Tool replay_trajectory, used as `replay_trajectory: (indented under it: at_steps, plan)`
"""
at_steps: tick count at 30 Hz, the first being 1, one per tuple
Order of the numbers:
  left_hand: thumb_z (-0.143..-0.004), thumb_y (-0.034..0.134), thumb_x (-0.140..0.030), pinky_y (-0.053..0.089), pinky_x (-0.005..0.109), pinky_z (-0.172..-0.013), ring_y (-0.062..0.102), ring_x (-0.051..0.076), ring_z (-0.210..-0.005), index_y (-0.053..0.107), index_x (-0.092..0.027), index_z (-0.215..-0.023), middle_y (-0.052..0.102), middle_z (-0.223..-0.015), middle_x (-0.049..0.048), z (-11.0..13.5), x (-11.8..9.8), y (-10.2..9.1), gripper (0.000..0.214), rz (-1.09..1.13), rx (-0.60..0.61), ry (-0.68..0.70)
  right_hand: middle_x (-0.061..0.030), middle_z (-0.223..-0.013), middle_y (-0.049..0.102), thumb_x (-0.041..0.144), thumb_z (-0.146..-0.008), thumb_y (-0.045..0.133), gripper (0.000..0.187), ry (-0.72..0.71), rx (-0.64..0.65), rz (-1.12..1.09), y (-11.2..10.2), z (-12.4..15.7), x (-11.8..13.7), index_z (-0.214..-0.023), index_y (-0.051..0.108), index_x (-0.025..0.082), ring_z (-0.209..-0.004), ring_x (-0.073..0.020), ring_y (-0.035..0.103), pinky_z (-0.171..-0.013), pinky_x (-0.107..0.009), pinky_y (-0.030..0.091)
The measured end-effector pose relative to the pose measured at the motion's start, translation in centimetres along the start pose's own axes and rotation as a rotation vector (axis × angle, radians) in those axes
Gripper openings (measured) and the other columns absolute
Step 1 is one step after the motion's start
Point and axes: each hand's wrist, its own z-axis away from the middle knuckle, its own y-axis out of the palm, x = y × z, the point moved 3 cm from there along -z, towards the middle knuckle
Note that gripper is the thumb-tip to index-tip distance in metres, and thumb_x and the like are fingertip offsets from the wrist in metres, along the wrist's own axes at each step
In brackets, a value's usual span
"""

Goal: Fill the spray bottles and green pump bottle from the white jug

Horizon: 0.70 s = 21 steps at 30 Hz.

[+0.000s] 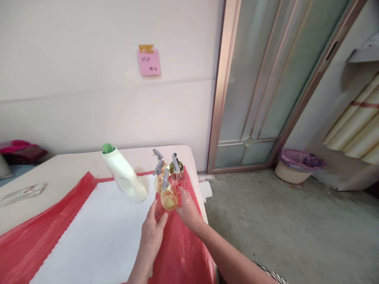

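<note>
My left hand [153, 228] and my right hand [188, 211] close in from either side on a small round yellow spray bottle [168, 197] with a grey trigger head. Both hands touch or nearly touch its base; a firm grip cannot be told. The bottle stands on a red plastic sheet [183, 248] near the table's right edge. Behind it are several more small spray bottles [174, 173], one pinkish, one dark green. A white bottle with a green cap [124, 175] stands to the left on a white sheet [97, 236].
The pale table [59, 165] runs left, with a clear plastic item [23, 193] on it. A pink note [149, 62] hangs on the wall. To the right are a glass door [266, 79], a concrete floor, a basin lined with a purple bag [299, 165] and rolled material [355, 126].
</note>
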Motion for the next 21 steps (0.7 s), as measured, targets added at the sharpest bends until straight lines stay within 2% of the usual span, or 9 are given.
replay_trajectory:
  at_steps: [3,5,8,10,13,14,16,18,21]
  plan:
    - [-0.082,0.056,-0.039,0.044,0.043,-0.103,0.060,0.028,-0.118,0.051,-0.013,-0.133,0.062,-0.131,0.0165,2.3,-1.4,0.0,0.057,-0.010,-0.002,0.052,-0.0143,-0.134,0.053,0.000,-0.065,0.047,0.071,0.018,0.010,0.027,-1.6,4.0,-0.1,-0.135,0.047,0.013,-0.129,-0.0244,0.048,-0.110,-0.037,0.038]
    - [-0.083,0.054,-0.042,0.045,0.043,-0.102,0.062,0.028,-0.117,0.052,-0.013,-0.132,0.064,-0.128,0.0164,4.8,-1.5,0.3,0.057,-0.012,0.009,0.094,-0.0151,-0.128,0.058,0.000,-0.065,0.048,0.065,0.013,0.059,0.050,-2.1,7.6,0.2,-0.130,0.052,0.010,-0.122,-0.0235,0.054,-0.106,-0.034,0.041]
    - [-0.083,0.051,-0.041,0.049,0.041,-0.097,0.065,0.028,-0.111,0.055,-0.012,-0.130,0.066,-0.124,0.0171,9.4,0.4,1.2,0.055,-0.050,0.015,0.097,-0.0142,-0.121,0.062,-0.001,-0.068,0.049,0.060,-0.011,0.139,0.095,-1.8,12.7,0.7,-0.127,0.056,0.010,-0.113,-0.0214,0.060,-0.099,-0.030,0.046]
    - [-0.084,0.047,-0.034,0.052,0.038,-0.092,0.068,0.028,-0.104,0.062,-0.011,-0.120,0.068,-0.120,0.0191,12.5,2.0,1.9,0.046,-0.110,0.038,0.147,-0.0141,-0.118,0.064,-0.005,-0.068,0.047,0.057,-0.028,0.201,0.137,-1.3,15.4,0.8,-0.122,0.060,0.011,-0.112,-0.0213,0.061,-0.097,-0.029,0.047]
    - [-0.087,0.038,-0.022,0.048,0.032,-0.095,0.067,0.025,-0.108,0.068,-0.013,-0.109,0.070,-0.116,0.0175,17.1,3.5,2.4,0.039,-0.320,0.127,0.166,-0.0112,-0.111,0.067,-0.008,-0.070,0.049,0.048,-0.062,0.325,0.204,-0.7,18.5,0.9,-0.111,0.065,0.012,-0.107,-0.0210,0.063,-0.094,-0.032,0.049]
    - [-0.088,0.037,-0.020,0.047,0.030,-0.095,0.067,0.024,-0.109,0.069,-0.013,-0.108,0.070,-0.115,0.0171,18.5,3.6,2.4,0.038,-0.347,0.145,0.161,-0.0099,-0.110,0.067,-0.005,-0.075,0.052,0.039,-0.077,0.363,0.224,-0.7,19.4,0.9,-0.108,0.065,0.012,-0.105,-0.0212,0.063,-0.093,-0.035,0.050]
    - [-0.090,0.037,-0.020,0.049,0.029,-0.090,0.068,0.023,-0.103,0.069,-0.013,-0.105,0.072,-0.109,0.0160,21.1,3.4,2.0,0.036,-0.376,0.160,0.126,-0.0079,-0.113,0.065,0.012,-0.087,0.060,0.024,-0.114,0.415,0.263,-0.8,21.1,1.1,-0.111,0.063,0.013,-0.107,-0.0220,0.061,-0.095,-0.042,0.049]
    - [-0.093,0.033,-0.020,0.049,0.030,-0.088,0.068,0.022,-0.100,0.068,-0.013,-0.105,0.072,-0.106,0.0151,23.0,2.9,1.5,0.038,-0.402,0.162,0.101,-0.0083,-0.119,0.062,0.027,-0.092,0.061,0.027,-0.147,0.453,0.306,-1.1,22.5,1.3,-0.117,0.060,0.015,-0.110,-0.0231,0.059,-0.096,-0.046,0.049]
    - [-0.093,0.035,-0.019,0.047,0.031,-0.090,0.066,0.022,-0.102,0.067,-0.015,-0.109,0.071,-0.108,0.0135,25.0,2.1,1.1,0.037,-0.448,0.182,0.084,-0.0084,-0.117,0.061,0.034,-0.094,0.060,0.029,-0.191,0.504,0.387,-1.5,24.2,1.9,-0.115,0.060,0.015,-0.109,-0.0230,0.059,-0.094,-0.046,0.050]
